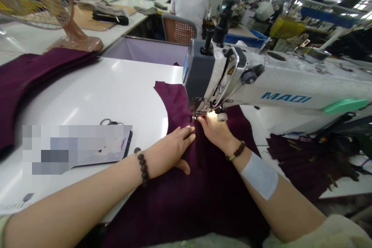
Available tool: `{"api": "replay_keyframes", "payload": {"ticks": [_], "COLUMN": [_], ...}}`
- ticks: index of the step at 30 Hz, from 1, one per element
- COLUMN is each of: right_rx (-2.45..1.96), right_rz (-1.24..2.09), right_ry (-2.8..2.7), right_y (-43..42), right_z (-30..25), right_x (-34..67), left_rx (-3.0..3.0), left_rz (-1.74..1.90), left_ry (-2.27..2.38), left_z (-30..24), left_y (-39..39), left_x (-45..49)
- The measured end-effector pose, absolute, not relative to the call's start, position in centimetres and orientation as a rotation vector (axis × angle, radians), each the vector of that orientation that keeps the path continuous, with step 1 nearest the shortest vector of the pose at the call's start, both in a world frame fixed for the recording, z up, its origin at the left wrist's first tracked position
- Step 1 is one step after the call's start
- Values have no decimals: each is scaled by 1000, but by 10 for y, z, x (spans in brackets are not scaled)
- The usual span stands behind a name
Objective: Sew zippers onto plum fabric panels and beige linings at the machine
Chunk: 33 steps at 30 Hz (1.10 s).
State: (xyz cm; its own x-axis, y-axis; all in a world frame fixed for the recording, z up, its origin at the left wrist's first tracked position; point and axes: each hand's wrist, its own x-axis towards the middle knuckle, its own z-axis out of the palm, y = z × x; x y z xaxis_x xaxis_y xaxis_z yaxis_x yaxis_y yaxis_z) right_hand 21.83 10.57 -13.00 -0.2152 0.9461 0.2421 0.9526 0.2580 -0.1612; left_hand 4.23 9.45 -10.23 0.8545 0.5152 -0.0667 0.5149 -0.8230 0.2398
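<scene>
A dark purple fabric piece (203,186) lies on the white table (110,93) and runs under the needle of a white sewing machine (285,85). My left hand (171,149) rests flat on the fabric, fingers stretched toward the needle. My right hand (215,130) presses on the fabric just beside the presser foot (199,115), fingers bent down onto the cloth. Both wrists wear bead bracelets.
A phone (113,149) and small scissors (109,122) lie left of my left hand. A stack of purple fabric (26,81) sits at far left, with a fan (58,7) behind. More dark fabric (308,162) lies right. A person in a white shirt (190,2) sits ahead.
</scene>
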Motion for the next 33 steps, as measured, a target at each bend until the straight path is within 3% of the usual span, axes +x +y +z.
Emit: {"api": "replay_keyframes", "payload": {"ticks": [7,33], "right_rx": [-1586,-1504], "right_rz": [137,74], "right_ry": [-2417,-2538], "right_y": [41,49], "right_z": [-132,-133], "right_x": [231,237], "left_rx": [2742,2853], "left_rz": [231,292], "left_ry": [901,783], "left_z": [-113,-131], "left_y": [47,26], "left_x": [24,32]}}
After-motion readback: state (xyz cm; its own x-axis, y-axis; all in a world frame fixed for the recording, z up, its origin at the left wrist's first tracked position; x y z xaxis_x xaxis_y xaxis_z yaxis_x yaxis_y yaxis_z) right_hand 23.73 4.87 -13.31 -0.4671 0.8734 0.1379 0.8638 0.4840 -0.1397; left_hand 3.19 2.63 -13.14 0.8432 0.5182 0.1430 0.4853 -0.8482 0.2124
